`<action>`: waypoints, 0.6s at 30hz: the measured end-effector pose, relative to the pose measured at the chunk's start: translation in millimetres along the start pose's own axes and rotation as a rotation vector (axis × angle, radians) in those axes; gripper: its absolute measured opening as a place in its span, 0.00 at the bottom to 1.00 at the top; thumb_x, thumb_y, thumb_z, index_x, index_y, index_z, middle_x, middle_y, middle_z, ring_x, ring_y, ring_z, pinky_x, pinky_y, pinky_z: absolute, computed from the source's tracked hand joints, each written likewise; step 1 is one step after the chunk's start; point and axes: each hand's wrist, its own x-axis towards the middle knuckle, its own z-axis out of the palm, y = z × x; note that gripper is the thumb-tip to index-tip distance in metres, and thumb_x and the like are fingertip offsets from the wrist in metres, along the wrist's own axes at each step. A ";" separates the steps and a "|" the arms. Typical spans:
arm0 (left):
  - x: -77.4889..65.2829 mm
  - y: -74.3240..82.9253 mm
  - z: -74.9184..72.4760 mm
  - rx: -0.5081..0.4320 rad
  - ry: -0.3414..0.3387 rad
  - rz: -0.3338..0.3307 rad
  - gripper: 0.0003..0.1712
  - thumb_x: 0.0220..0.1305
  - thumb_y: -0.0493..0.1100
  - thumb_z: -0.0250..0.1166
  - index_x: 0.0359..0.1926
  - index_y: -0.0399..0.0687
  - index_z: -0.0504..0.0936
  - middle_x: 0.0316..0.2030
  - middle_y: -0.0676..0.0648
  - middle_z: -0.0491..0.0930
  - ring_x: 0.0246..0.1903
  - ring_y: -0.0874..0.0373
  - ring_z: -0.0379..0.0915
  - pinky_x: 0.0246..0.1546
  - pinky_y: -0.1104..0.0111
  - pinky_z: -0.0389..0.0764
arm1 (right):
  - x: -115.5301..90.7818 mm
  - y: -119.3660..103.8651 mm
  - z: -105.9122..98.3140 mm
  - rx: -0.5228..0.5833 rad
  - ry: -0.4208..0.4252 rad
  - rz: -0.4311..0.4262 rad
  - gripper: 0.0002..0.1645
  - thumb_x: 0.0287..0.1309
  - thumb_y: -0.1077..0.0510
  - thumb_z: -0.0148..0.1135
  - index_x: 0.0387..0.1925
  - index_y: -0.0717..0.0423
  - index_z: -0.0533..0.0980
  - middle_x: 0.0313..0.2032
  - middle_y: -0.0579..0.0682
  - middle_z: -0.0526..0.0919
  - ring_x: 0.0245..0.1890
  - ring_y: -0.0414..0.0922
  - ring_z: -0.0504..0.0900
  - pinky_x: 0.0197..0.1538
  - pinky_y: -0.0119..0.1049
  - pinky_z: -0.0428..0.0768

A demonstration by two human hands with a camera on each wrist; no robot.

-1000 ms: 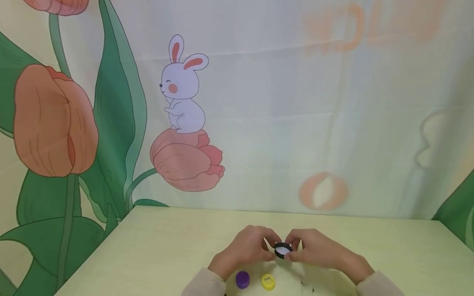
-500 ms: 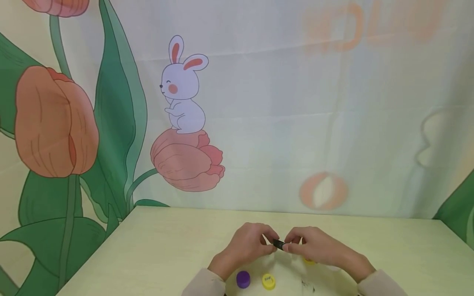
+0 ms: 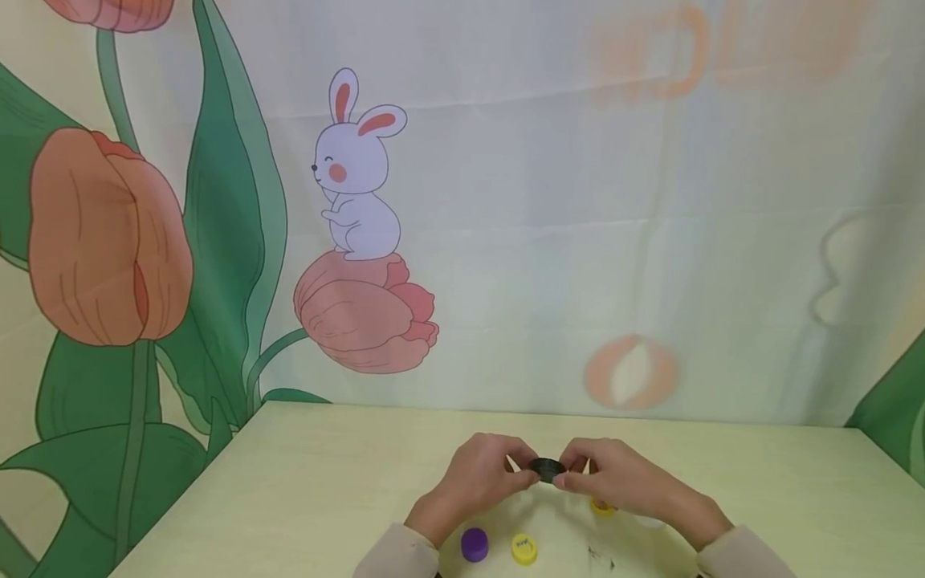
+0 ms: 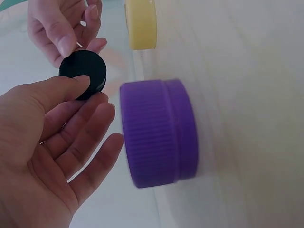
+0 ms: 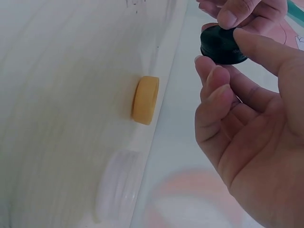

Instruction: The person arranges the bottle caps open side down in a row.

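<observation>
A round black bottle cap (image 3: 548,470) is held up above the table between both hands. My left hand (image 3: 480,480) pinches its left edge between thumb and fingers, and my right hand (image 3: 617,480) pinches the right edge. The left wrist view has the cap (image 4: 90,65) with its flat top showing under the left thumb. From the right wrist, its ridged side (image 5: 219,46) shows too. Below the left hand on the table stand a purple bottle cap (image 3: 474,545) and a yellow bottle cap (image 3: 523,549) with small dark marks on it.
Under the right hand lies a second yellow cap (image 3: 602,508), partly hidden. A translucent white cap (image 5: 118,187) sits beside it. Dark specks mark the pale table (image 3: 347,482). A printed cloth (image 3: 506,241) with a rabbit and tulips hangs behind.
The black cap has turned from its pale hollow side, through edge-on, to its dark outer face. Both hands have risen slightly with it, uncovering the second yellow cap and the white one.
</observation>
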 end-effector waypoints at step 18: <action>0.4 -1.0 1.8 -0.078 -0.025 0.040 0.21 0.60 0.37 0.80 0.53 0.53 0.86 0.34 0.58 0.88 0.24 0.71 0.77 0.29 0.74 0.77 | 0.6 3.4 -0.7 0.043 -0.005 0.003 0.14 0.78 0.52 0.61 0.41 0.60 0.79 0.28 0.53 0.79 0.16 0.40 0.65 0.21 0.32 0.65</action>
